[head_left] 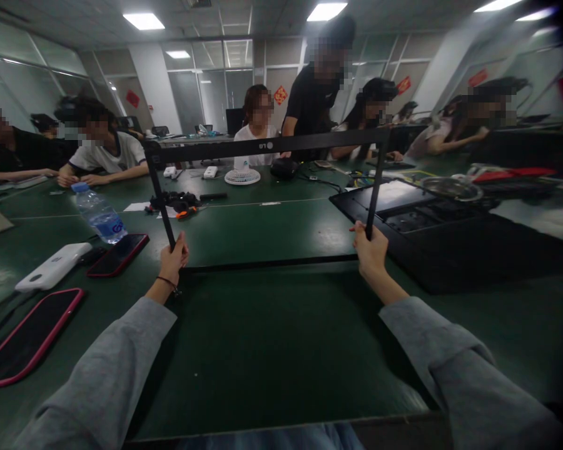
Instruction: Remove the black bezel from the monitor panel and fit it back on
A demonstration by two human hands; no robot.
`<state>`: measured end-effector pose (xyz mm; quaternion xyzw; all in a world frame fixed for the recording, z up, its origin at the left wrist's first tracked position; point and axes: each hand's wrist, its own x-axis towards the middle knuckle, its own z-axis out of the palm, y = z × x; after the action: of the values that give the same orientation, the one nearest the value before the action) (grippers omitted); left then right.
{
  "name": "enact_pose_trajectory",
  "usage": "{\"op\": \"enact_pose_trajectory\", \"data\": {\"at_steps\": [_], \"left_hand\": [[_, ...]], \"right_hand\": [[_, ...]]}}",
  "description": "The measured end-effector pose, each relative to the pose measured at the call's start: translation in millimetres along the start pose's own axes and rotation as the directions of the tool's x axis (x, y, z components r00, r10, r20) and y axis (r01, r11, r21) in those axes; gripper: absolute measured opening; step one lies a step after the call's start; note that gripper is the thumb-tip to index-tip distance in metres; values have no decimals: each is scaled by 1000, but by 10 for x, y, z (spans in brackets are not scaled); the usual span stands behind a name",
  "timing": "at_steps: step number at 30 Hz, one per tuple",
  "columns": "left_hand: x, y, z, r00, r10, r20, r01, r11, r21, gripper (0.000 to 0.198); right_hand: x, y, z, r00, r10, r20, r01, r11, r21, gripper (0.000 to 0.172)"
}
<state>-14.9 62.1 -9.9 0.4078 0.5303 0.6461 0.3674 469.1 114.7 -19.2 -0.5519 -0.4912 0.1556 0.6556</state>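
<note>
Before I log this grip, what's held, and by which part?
A black frame: the left hand grips its left side bar, the right hand its right side bar.

Bottle [101, 214] left of frame [237, 149]

I am reaching forward with my left arm [110, 356] and right arm [455, 350], well apart; my left fingers [184, 249] and right fingers [359, 230] are gripping.

The room is dim, lit by white ceiling lights [143, 22] that leave pale glare on the table [281, 337] and soft shadows beside the sleeves [117, 350]. Wide-angle distortion stretches the sides; the right edge blurs into darkness. Coarse pixel blocks cover parts of several people [309, 94].
</note>
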Motion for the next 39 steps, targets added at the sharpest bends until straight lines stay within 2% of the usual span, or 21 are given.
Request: {"op": "enact_pose_trajectory", "data": {"at_steps": [3, 6, 14, 23, 29, 34, 36, 39], "left_hand": [[-43, 42, 15, 999, 39, -20, -39, 999, -2, 57], [-60, 64, 19, 997, 69, -20, -69, 998, 5, 59], [-88, 93, 64, 989, 138, -51, -136, 990, 39, 60], [-97, 106, 59, 969, 237, -66, -230, 969, 90, 62], [-49, 53, 8, 961, 271, -63, -256, 950, 178, 65], [7, -44, -63, 980, 199, -8, -191, 948, 254, 61], [21, -63, -78, 987, 158, -1, -152, 953, 262, 60], [41, -71, -78, 994, 109, 22, -111, 963, 246, 57]], "right_hand": [[-8, -52, 8, 999, -5, -46, 8, 997, 71, 51], [-19, -90, 15, 999, 20, -30, -17, 992, 123, 50], [-15, -123, 12, 996, 35, -78, -20, 982, 187, 52], [44, -179, -20, 987, -40, -154, 59, 991, 121, 55], [31, -213, -16, 994, -57, -97, 69, 990, 121, 54], [38, -84, -26, 998, -50, -40, 52, 997, 56, 51], [26, -3, -16, 1000, -9, -7, 9, 1000, 24, 50], [-10, 95, 17, 989, 126, 82, -128, 992, 11, 50]]}}
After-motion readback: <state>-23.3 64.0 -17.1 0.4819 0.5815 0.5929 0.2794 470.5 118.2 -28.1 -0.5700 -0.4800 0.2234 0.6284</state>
